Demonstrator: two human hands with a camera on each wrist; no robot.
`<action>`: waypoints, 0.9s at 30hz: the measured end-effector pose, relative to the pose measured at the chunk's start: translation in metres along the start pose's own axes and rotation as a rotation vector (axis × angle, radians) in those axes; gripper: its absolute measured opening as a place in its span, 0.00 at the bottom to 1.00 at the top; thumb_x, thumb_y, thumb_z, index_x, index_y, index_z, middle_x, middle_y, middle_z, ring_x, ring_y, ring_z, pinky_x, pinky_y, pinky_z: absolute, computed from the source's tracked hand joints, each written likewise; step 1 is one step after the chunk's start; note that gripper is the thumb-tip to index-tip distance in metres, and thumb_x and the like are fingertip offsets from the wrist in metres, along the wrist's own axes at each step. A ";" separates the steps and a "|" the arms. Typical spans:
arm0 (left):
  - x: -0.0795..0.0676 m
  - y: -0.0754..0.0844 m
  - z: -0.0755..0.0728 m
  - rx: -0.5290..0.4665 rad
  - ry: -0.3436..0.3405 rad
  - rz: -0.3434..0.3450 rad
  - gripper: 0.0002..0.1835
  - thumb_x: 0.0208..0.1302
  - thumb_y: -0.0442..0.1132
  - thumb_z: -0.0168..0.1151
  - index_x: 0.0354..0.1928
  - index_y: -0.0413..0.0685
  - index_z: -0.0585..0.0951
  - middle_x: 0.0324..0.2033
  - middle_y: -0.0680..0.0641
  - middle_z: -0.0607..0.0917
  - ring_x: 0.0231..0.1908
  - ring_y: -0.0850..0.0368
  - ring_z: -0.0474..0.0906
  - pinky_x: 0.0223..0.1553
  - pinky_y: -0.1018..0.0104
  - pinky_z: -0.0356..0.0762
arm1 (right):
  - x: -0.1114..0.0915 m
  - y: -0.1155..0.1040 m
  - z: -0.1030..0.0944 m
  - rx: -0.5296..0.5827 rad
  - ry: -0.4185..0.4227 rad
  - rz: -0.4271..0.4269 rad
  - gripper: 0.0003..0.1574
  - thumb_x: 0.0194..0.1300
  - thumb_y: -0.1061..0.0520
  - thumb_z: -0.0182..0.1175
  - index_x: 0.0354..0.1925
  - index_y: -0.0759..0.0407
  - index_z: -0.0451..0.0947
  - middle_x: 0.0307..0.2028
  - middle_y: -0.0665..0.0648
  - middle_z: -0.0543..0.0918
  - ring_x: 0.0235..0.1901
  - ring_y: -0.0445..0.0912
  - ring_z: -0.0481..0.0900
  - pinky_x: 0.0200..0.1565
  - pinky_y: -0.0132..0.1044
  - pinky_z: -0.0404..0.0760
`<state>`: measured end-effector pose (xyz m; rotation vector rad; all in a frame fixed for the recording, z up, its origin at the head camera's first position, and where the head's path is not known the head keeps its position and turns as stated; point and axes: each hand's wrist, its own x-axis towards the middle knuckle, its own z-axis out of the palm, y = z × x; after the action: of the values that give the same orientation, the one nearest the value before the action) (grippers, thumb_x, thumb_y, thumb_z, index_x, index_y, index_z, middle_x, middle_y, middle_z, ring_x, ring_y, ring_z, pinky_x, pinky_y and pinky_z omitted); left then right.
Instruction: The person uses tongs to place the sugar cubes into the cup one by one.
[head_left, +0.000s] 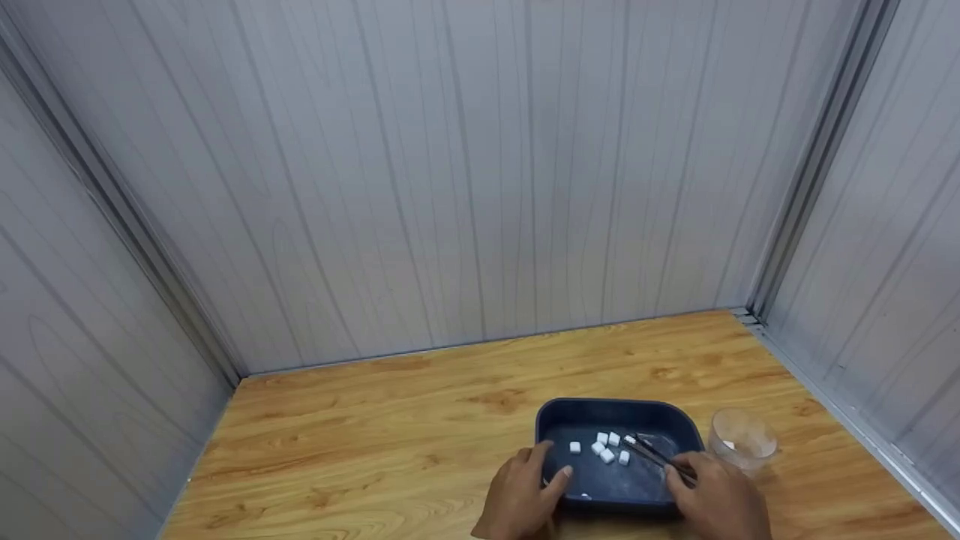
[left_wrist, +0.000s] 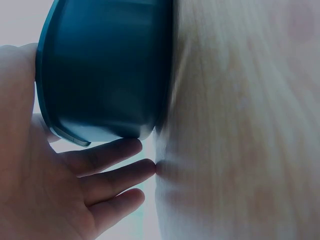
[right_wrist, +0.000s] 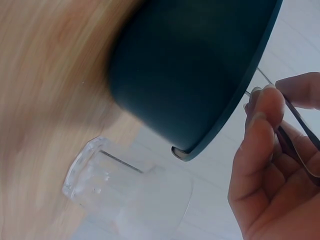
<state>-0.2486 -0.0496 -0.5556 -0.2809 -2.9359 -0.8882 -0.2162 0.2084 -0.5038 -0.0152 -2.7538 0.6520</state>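
A dark blue rectangular tray (head_left: 592, 480) sits on the table, holding several small white cubes (head_left: 607, 455). My left hand (head_left: 521, 487) grips its near left corner, thumb over the rim and fingers along the outer wall (left_wrist: 105, 70). Dark metal tweezers (head_left: 651, 454) are pinched in my right hand (head_left: 716, 491) above the tray's right side. Their tips reach down at one cube (head_left: 630, 440) on the right of the group; I cannot tell whether they grasp it. In the right wrist view, thumb and fingers press the tweezers' arms (right_wrist: 300, 120).
Just right of the tray, close by my right hand, stands a clear cup (head_left: 750, 439) with a bit of white inside. The wood-grain table (head_left: 360, 442) meets pale panel walls (head_left: 480, 187) at the back and both sides.
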 end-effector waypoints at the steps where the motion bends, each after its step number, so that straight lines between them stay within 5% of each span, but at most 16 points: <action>1: 0.000 0.000 0.000 0.002 0.003 0.003 0.31 0.61 0.67 0.46 0.61 0.59 0.71 0.51 0.48 0.77 0.50 0.49 0.74 0.48 0.51 0.71 | 0.000 0.000 0.001 0.004 0.002 -0.007 0.10 0.52 0.48 0.64 0.33 0.50 0.84 0.32 0.51 0.83 0.33 0.51 0.81 0.35 0.53 0.75; 27: -0.001 -0.002 0.000 0.009 0.028 0.038 0.30 0.62 0.65 0.47 0.59 0.57 0.73 0.49 0.48 0.78 0.47 0.50 0.76 0.46 0.53 0.73 | 0.004 -0.010 0.017 -0.013 -0.037 -0.089 0.07 0.50 0.49 0.66 0.29 0.50 0.83 0.28 0.47 0.81 0.28 0.47 0.80 0.29 0.48 0.76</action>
<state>-0.2480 -0.0512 -0.5571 -0.3195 -2.8983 -0.8671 -0.2244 0.1923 -0.5122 0.1166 -2.7757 0.6170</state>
